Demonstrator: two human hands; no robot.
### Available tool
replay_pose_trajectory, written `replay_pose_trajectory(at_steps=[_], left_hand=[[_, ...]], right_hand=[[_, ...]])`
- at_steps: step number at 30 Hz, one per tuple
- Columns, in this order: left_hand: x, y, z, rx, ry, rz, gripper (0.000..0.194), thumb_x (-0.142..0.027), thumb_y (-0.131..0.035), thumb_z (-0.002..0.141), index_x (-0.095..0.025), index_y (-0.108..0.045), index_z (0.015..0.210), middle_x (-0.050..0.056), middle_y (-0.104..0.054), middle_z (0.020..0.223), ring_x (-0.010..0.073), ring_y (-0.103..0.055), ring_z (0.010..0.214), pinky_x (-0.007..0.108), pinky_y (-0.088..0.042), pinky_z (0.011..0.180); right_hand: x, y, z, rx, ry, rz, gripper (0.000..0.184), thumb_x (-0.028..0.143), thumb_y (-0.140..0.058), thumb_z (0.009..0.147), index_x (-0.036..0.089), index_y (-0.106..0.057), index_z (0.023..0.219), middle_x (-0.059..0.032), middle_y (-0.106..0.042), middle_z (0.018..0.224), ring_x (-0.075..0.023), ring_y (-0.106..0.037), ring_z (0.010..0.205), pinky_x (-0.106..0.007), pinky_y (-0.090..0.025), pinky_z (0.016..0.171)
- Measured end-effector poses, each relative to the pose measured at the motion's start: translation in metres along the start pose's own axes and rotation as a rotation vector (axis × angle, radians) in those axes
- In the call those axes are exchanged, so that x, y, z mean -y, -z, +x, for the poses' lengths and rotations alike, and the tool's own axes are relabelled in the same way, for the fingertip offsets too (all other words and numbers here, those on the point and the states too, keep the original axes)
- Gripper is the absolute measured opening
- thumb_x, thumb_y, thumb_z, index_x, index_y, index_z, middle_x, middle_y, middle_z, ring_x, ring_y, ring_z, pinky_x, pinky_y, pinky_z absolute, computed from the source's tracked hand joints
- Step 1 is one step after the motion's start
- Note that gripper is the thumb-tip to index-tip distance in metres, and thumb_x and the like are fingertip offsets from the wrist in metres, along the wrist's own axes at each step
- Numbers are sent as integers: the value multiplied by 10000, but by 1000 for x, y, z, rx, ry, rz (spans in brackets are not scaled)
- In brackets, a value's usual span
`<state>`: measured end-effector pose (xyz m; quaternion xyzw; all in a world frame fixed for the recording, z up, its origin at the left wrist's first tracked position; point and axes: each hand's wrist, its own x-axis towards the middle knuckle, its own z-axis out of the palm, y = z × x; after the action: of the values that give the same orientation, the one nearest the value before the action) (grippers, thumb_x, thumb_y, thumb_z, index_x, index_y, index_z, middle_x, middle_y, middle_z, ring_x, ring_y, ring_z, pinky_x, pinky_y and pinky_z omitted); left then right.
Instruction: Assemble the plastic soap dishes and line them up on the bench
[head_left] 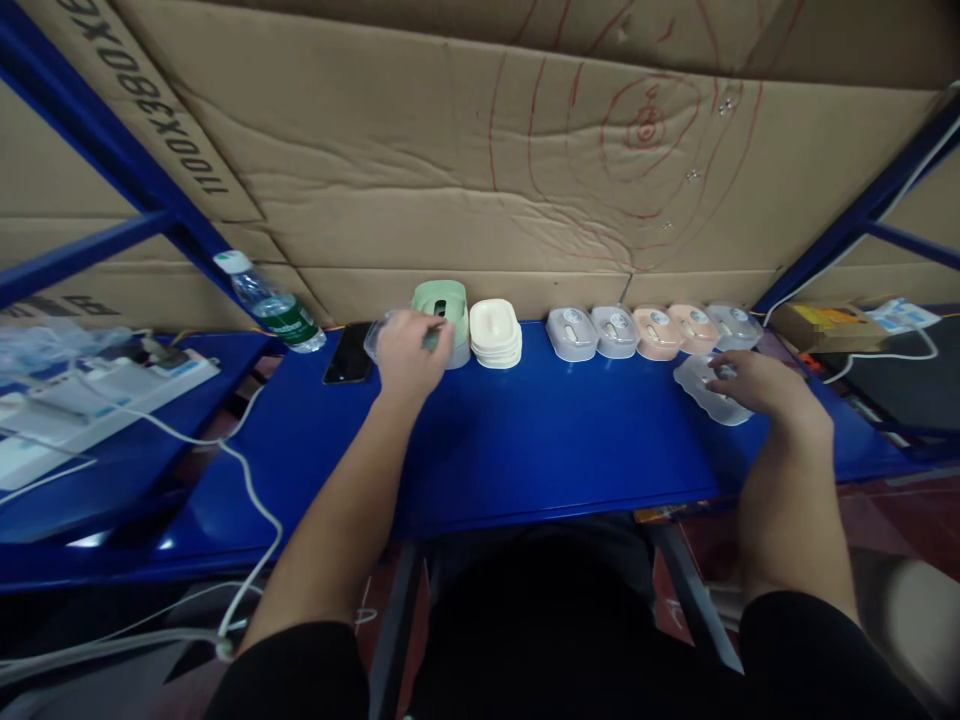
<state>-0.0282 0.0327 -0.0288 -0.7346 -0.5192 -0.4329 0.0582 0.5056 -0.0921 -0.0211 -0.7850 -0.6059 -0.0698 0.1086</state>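
At the back of the blue table, my left hand (411, 350) is curled in front of a green lidded box (441, 292) with a dark slot in its top. Its fingertips close together, and what they hold is too small to make out. A clear plastic piece (372, 340) shows behind that hand's left side. To the right of the green box stands a stack of cream square lids (495, 325). My right hand (761, 382) reaches over a translucent wavy-edged tray (705, 397), fingertips bent together inside its rim; anything between them is hidden.
Grey boxes (572, 335) and peach boxes (658, 335) with clear lids line the back edge. Left are a phone (349, 354), a water bottle (277, 310) and a power strip (112, 405) with white cables. A cardboard box (825, 328) sits far right.
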Motion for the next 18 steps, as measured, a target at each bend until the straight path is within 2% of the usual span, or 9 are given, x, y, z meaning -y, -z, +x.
replay_pose_trajectory(at_steps=[3,5,10,13,18], left_hand=[[12,0,4,-87,112,77,313,-474,-637,907,-226,-725,1075,130,-645,1248,320,-577,1215,491,-426,1067],[16,-2,4,-79,170,101,355,-490,-672,880,-227,-714,1114,142,-593,1353,344,-536,1280,523,-389,1098],[16,-12,0,45,233,70,504,-546,-665,877,-210,-665,1252,196,-445,1550,403,-460,1404,597,-307,1160],[15,-15,-2,77,242,29,565,-562,-660,879,-197,-638,1309,227,-377,1605,420,-396,1466,612,-295,1172],[13,-15,-1,69,232,38,427,-520,-688,868,-209,-700,1160,206,-431,1589,390,-416,1467,610,-243,1206]], right_hand=[[-25,5,1,138,-102,-76,306,373,-779,752,197,-776,1002,-179,-769,935,-251,-642,676,-369,-410,617],[-36,10,0,145,-133,-81,309,360,-775,766,184,-780,1021,-199,-766,977,-253,-643,701,-375,-413,635],[-45,15,-8,94,-262,-91,335,355,-742,811,183,-782,1095,-229,-756,1007,-256,-635,691,-388,-389,626],[-48,10,-11,39,-279,-89,369,385,-685,861,188,-762,1163,-250,-742,1098,-287,-659,774,-401,-392,657],[-54,0,-4,-21,-226,-44,338,346,-639,890,171,-757,1154,-268,-731,1120,-315,-667,838,-415,-402,711]])
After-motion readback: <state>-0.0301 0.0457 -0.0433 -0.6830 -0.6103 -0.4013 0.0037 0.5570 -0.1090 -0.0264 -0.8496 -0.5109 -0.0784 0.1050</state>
